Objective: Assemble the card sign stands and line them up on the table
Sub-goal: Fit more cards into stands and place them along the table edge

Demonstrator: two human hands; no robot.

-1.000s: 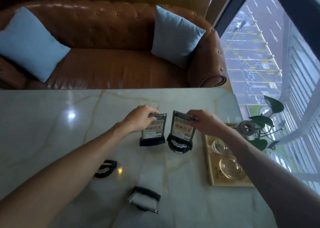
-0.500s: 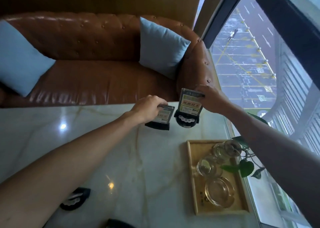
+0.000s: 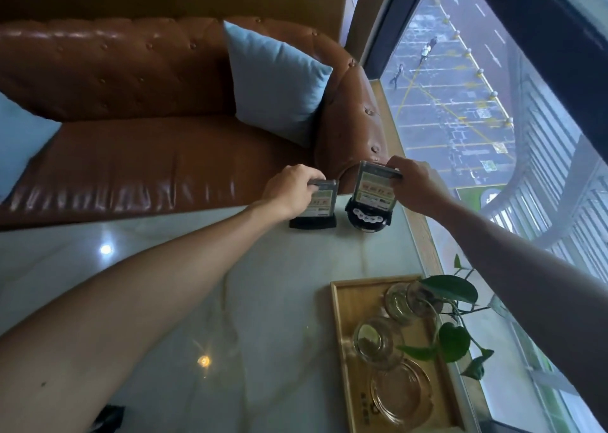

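Marble surface [image 3: 279, 301]: pale and glossy, it carries both sign stands at its far edge, about 12 o'clock from me, next to the brown sofa [image 3: 148, 156].
Left hand [image 3: 291, 191]: my fingers pinch the top edge of the left stand [image 3: 318, 205]; its flat black base sits on the surface.
Right hand [image 3: 416, 186]: fingers clamp the top of the right stand [image 3: 373, 197], whose round black base looks to be just touching down; I cannot tell whether it bears fully.
Spacing: the two stands are just beside each other, a narrow gap between, cards facing me.
Step in hand, my reading: set both down square and level them into a row.
How to do it well: lower the right base flat, turn it until its card runs parallel with the left one, bring the front edges into line, then let go gently upward so neither tips.
Watch: the wooden tray [image 3: 342, 334] of glassware at 4 o'clock stays well apart; the far edge is close.
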